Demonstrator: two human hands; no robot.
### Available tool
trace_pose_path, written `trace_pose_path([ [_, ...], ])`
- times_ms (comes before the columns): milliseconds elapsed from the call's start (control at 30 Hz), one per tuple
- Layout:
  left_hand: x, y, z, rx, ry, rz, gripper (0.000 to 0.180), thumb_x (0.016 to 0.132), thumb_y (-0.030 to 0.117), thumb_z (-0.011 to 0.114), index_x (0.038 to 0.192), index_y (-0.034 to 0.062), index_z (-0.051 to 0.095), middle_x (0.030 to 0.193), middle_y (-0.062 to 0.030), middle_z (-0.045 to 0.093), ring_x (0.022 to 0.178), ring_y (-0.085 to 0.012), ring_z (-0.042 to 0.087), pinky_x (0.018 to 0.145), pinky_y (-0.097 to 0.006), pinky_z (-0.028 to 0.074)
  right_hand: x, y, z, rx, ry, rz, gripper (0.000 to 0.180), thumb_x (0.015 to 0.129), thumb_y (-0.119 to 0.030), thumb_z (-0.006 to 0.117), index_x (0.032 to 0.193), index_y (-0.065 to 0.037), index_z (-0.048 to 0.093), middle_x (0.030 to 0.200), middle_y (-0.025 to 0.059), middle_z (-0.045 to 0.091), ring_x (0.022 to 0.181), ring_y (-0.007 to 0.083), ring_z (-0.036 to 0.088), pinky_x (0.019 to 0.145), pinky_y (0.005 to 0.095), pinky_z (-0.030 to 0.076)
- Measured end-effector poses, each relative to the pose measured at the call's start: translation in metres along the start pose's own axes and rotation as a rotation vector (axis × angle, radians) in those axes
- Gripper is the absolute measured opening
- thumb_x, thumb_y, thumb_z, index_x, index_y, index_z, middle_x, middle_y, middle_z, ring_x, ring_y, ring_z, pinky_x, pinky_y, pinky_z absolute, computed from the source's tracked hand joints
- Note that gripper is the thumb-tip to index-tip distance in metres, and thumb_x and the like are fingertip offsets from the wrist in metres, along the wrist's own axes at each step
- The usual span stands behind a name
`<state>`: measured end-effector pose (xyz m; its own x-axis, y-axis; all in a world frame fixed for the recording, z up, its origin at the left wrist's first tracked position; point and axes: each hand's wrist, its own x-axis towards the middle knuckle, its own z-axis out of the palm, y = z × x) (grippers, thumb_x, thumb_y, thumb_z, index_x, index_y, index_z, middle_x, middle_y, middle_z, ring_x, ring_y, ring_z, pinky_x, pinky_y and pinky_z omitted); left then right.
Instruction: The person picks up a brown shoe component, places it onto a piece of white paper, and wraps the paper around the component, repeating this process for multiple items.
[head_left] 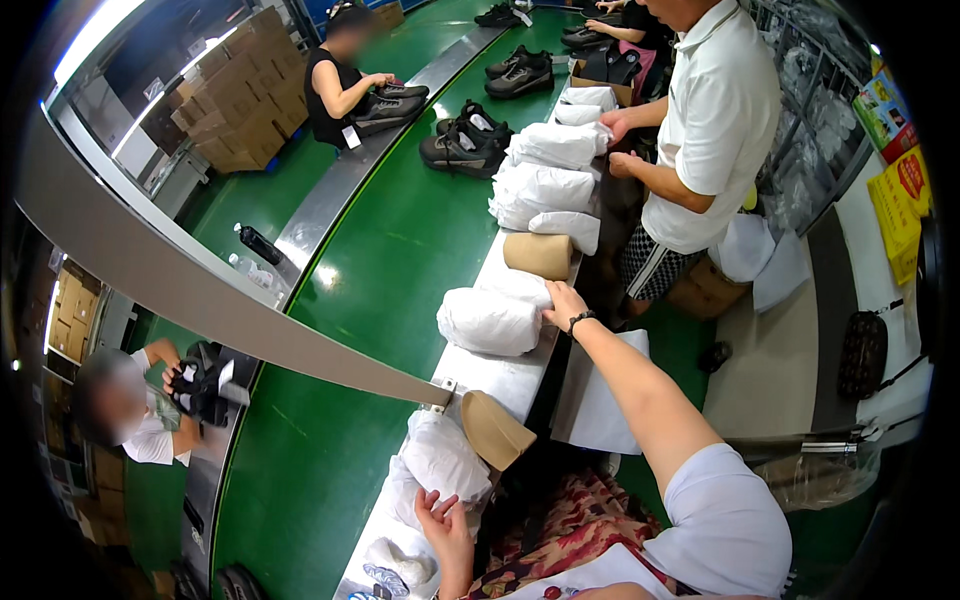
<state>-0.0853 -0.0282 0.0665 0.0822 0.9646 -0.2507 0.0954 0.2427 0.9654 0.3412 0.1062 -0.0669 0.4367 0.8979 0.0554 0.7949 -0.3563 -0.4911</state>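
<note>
Black footwear (205, 385), farthest left of the hands, is held by a co-worker (160, 435) at the opposite metal edge. Dark bottle (260, 244) stands on that edge, well beyond the left hand. Green belt (340, 300) runs between it and the narrow pale ledge (485, 376) on the hands' side. Left hand (447, 522): nothing held, fingers spread and slightly curled, just at the near side of a white-wrapped bundle (445, 455); contact cannot be told. Tan curved insert (496, 430) lies beside that bundle, beyond and right of the left hand. Farther out, a large white bundle (487, 322) sits just left of the right hand (567, 304), a flatter white bundle (522, 286) directly behind it. Right hand: arm extended, fingers bent at the right end of these two; whether it grips cannot be told. Dark bracelet (581, 318) on its wrist. Beyond the right hand: brown curved piece (538, 256), then a row of white-wrapped parcels (545, 190). Farther right, a second co-worker (710, 130), white shirt, hands near the row. Yellow printed item (902, 205) well right of the right hand.
</note>
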Motion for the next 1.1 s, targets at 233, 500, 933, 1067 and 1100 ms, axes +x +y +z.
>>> trace_pose_path([
  [233,-0.002,-0.002,-0.001,0.009,-0.016,0.007,0.059,0.083,-0.004,0.053,0.133,0.0022,0.022,0.119,-0.0138,0.039,0.096,-0.0203,0.054,0.075,-0.027,0.048,0.013,-0.006,-0.051,0.053,-0.002,-0.018,0.048,0.068,-0.032,0.068,0.104,-0.006,0.051,0.099,0.0154,0.057,0.096,0.0327,0.056,0.082,0.0395,0.045],
  [500,-0.002,0.010,0.005,0.012,-0.022,0.029,0.057,0.083,-0.004,0.052,0.133,0.0015,0.024,0.119,-0.0146,0.040,0.096,-0.0200,0.055,0.075,-0.027,0.048,0.026,-0.003,-0.097,0.295,0.022,-0.022,0.053,0.069,-0.025,0.071,0.112,-0.001,0.052,0.098,0.0167,0.061,0.089,0.0262,0.060,0.078,0.0337,0.046],
  [933,0.005,0.010,0.014,0.028,-0.047,0.025,0.061,0.082,-0.005,0.053,0.133,-0.0015,0.020,0.120,-0.0155,0.039,0.097,-0.0204,0.055,0.073,-0.025,0.049,0.061,0.016,-0.174,0.801,0.170,0.186,0.043,0.074,-0.031,0.071,0.103,-0.003,0.055,0.081,0.0055,0.060,0.069,0.0149,0.059,0.063,0.0298,0.049],
  [1067,0.004,0.003,0.011,0.034,-0.027,0.042,0.059,0.082,-0.005,0.052,0.133,0.0002,0.022,0.118,-0.0159,0.040,0.094,-0.0210,0.056,0.073,-0.028,0.049,0.054,0.016,-0.190,1.370,0.059,0.362,0.035,0.080,-0.039,0.062,0.099,-0.010,0.057,0.085,0.0040,0.061,0.069,0.0173,0.060,0.062,0.0298,0.048],
  [1100,0.005,0.002,0.010,0.033,-0.023,0.046,0.059,0.082,-0.005,0.052,0.133,0.0001,0.022,0.118,-0.0159,0.040,0.094,-0.0210,0.056,0.073,-0.028,0.049,0.050,0.015,-0.192,1.426,0.045,0.372,0.036,0.081,-0.041,0.059,0.099,-0.010,0.057,0.085,0.0058,0.062,0.072,0.0198,0.062,0.065,0.0320,0.048],
])
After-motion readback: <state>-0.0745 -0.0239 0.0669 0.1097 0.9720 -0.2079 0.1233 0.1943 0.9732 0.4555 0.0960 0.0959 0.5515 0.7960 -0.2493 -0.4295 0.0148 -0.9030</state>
